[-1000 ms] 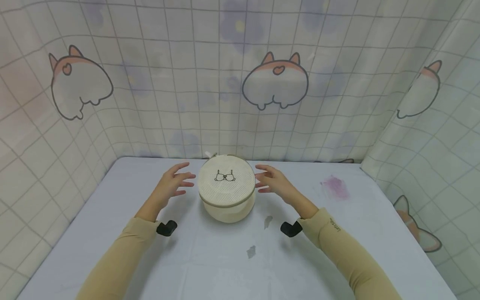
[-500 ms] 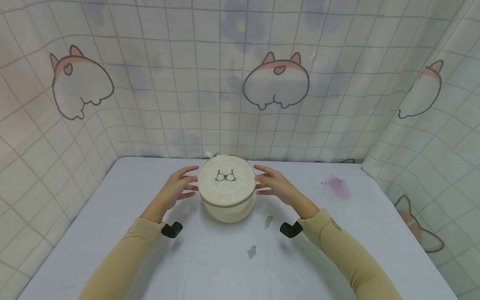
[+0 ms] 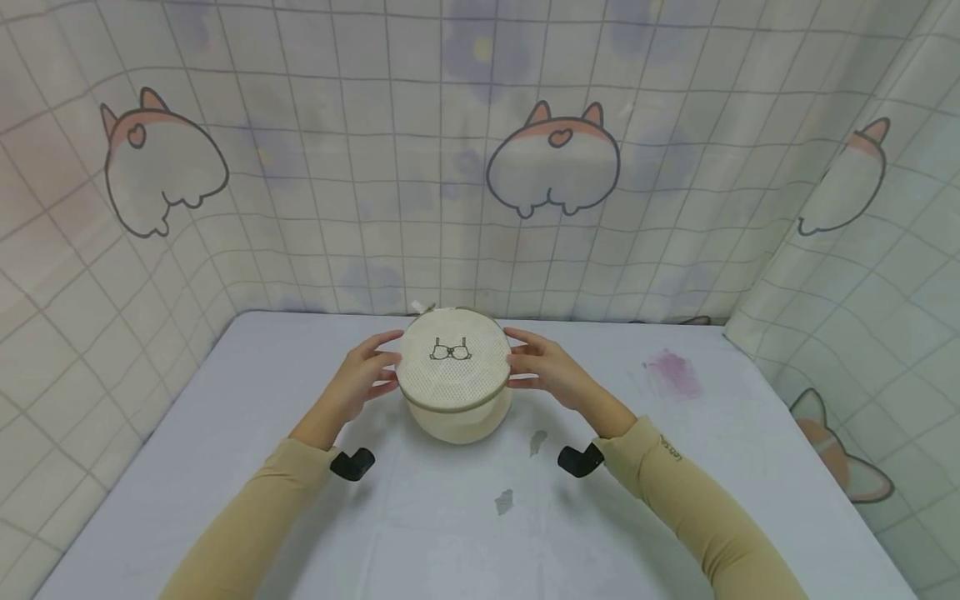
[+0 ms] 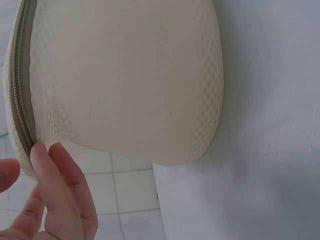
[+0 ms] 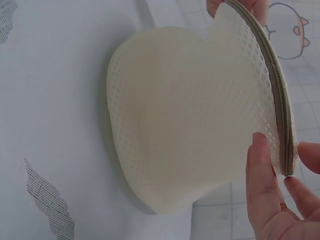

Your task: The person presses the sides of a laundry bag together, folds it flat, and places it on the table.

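Observation:
A round cream mesh bag (image 3: 453,358) with a zippered top and a glasses-like line drawing stands on the table. At its left side, my left hand (image 3: 360,379) holds the rim; in the left wrist view its fingers (image 4: 62,192) meet the zipper (image 4: 20,90), with the thumb at the lid's side. My right hand (image 3: 551,375) grips the rim opposite. The right wrist view shows the right hand's fingers (image 5: 262,185) against the mesh wall (image 5: 185,115) and the thumb beside the zipper (image 5: 280,100).
The bag sits toward the back of a white-covered table (image 3: 450,542). Grey patches (image 3: 504,502) lie in front of it, and a pink stain (image 3: 675,372) is at right. A checked curtain (image 3: 337,167) with animal drawings surrounds the back and sides.
My left hand has moved right, from beside the bag to its rim. My right hand has shifted slightly left onto the other side. The bag has barely moved.

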Tool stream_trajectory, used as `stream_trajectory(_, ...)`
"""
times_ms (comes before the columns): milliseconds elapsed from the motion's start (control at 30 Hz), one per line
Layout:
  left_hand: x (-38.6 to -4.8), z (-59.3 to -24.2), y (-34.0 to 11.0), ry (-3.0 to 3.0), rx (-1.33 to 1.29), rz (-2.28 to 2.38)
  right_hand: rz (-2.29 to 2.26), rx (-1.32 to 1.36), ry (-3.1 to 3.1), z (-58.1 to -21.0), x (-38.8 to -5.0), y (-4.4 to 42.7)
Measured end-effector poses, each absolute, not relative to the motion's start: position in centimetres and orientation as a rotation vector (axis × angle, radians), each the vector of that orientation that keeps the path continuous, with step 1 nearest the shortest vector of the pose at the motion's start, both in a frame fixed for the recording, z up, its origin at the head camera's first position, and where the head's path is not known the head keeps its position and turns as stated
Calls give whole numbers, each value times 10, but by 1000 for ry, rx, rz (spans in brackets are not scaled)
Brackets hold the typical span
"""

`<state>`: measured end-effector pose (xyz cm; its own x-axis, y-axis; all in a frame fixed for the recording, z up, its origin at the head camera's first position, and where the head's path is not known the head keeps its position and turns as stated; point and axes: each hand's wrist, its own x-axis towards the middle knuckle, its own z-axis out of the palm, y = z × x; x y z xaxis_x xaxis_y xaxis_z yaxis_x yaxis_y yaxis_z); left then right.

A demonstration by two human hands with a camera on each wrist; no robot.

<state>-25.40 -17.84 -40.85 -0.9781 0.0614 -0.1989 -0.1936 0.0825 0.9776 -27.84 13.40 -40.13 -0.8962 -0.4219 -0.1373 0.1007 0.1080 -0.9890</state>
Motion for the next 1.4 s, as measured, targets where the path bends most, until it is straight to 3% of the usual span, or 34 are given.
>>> stream_trajectory(1400, -255, -412, -167, 2114, -188, 2111, -1905, -269, 1992, -412, -278, 140)
